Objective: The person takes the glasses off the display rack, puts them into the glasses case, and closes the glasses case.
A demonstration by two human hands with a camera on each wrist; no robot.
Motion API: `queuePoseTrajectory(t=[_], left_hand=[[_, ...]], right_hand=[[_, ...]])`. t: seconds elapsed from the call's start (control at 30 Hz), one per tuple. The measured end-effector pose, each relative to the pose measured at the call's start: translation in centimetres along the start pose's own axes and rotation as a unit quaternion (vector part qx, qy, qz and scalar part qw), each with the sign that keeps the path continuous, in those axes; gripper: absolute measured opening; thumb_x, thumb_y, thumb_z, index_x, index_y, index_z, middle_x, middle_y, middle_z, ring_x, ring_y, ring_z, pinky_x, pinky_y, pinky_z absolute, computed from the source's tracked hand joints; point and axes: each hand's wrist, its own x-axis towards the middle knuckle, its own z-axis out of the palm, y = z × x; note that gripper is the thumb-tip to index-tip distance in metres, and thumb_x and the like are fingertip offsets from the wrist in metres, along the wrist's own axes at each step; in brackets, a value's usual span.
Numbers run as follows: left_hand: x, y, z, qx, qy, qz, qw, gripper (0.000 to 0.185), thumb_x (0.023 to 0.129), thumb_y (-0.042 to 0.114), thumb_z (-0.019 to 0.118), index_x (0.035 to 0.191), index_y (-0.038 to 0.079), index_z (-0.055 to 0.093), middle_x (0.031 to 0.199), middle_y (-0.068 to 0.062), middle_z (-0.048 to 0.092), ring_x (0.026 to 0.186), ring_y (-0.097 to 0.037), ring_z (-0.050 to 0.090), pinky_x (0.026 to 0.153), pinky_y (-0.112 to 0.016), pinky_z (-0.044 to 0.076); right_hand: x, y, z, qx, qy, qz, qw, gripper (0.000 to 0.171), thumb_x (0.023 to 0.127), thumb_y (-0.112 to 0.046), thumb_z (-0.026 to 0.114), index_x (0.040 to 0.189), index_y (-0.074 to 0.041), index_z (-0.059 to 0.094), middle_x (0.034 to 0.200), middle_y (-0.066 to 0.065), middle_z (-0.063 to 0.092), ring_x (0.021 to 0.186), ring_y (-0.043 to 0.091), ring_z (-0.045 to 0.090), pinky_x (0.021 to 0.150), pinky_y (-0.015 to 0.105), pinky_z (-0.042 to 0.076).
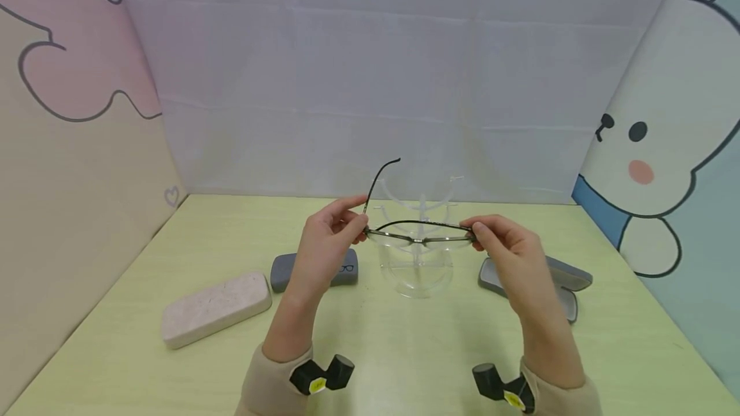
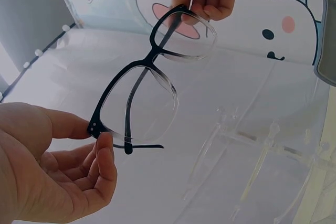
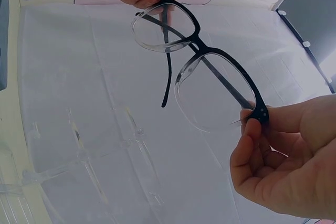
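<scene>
Both hands hold a pair of eyeglasses [image 1: 419, 241] up in front of a clear display stand [image 1: 422, 199]. The frame is black along the top and fades to clear below, as the left wrist view shows on the glasses [image 2: 150, 59]. My left hand [image 1: 328, 242] pinches the left end of the frame near the hinge, thumb against it. At the opposite end, my right hand [image 1: 511, 252] pinches the other hinge corner between thumb and fingers. One temple arm [image 1: 378, 178] points away from me; the other temple arm [image 1: 428, 222] lies folded across behind the lenses.
A closed grey glasses case [image 1: 283, 271] is partly behind the left forearm. Left of it lies a pale speckled case [image 1: 216, 309]. An open grey case [image 1: 569, 273] stands behind the right wrist. A white cloth [image 1: 370, 82] backs the light green table [image 1: 399, 352].
</scene>
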Motion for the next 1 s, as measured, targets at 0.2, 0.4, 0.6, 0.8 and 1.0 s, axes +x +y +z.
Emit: queuePoseTrajectory(t=[0.2, 0.4, 0.6, 0.8, 1.0], left_hand=[[0.04, -0.10, -0.01, 0.008, 0.006, -0.005, 0.9999, 0.031, 0.087, 0.010, 0.060, 0.117, 0.015, 0.062, 0.079, -0.003, 0.059, 0.070, -0.020, 0.060, 0.070, -0.028, 0.049], [0.06, -0.18, 0.04, 0.004, -0.007, -0.003, 1.0000, 0.030, 0.087, 0.009, 0.059, 0.116, 0.016, 0.063, 0.077, -0.003, 0.058, 0.066, -0.017, 0.057, 0.062, -0.023, 0.046], [0.00, -0.23, 0.07, -0.002, -0.019, -0.003, 0.9998, 0.029, 0.088, 0.008, 0.058, 0.115, 0.017, 0.064, 0.077, -0.006, 0.059, 0.066, -0.016, 0.056, 0.060, -0.022, 0.044], [-0.06, -0.22, 0.09, -0.003, -0.024, 0.000, 0.9997, 0.027, 0.088, 0.009, 0.058, 0.113, 0.017, 0.066, 0.077, -0.009, 0.058, 0.068, -0.020, 0.057, 0.065, -0.025, 0.048], [-0.05, -0.14, 0.15, -0.002, -0.032, 0.004, 0.9995, 0.023, 0.089, 0.009, 0.056, 0.109, 0.012, 0.067, 0.080, -0.005, 0.059, 0.066, -0.015, 0.055, 0.069, -0.026, 0.049]], right_hand=[[-0.01, 0.05, 0.03, 0.003, -0.001, 0.002, 1.000, 0.030, 0.095, -0.019, 0.049, 0.107, 0.007, 0.059, 0.084, -0.012, 0.059, 0.078, 0.008, 0.052, 0.072, 0.014, 0.044], [0.04, 0.11, -0.01, 0.012, -0.002, -0.001, 1.000, 0.030, 0.095, -0.018, 0.049, 0.106, 0.008, 0.059, 0.084, -0.012, 0.059, 0.079, 0.008, 0.052, 0.073, 0.014, 0.044], [0.08, 0.10, 0.01, 0.013, -0.001, 0.000, 1.000, 0.031, 0.094, -0.018, 0.050, 0.107, 0.008, 0.059, 0.084, -0.012, 0.060, 0.079, 0.009, 0.053, 0.073, 0.014, 0.045], [0.06, 0.10, -0.01, 0.015, 0.001, 0.003, 1.000, 0.031, 0.094, -0.018, 0.050, 0.107, 0.008, 0.059, 0.085, -0.012, 0.060, 0.080, 0.008, 0.053, 0.074, 0.014, 0.044], [0.17, 0.26, 0.02, 0.010, 0.002, 0.009, 1.000, 0.031, 0.094, -0.019, 0.050, 0.107, 0.007, 0.059, 0.085, -0.013, 0.060, 0.080, 0.007, 0.053, 0.074, 0.014, 0.044]])
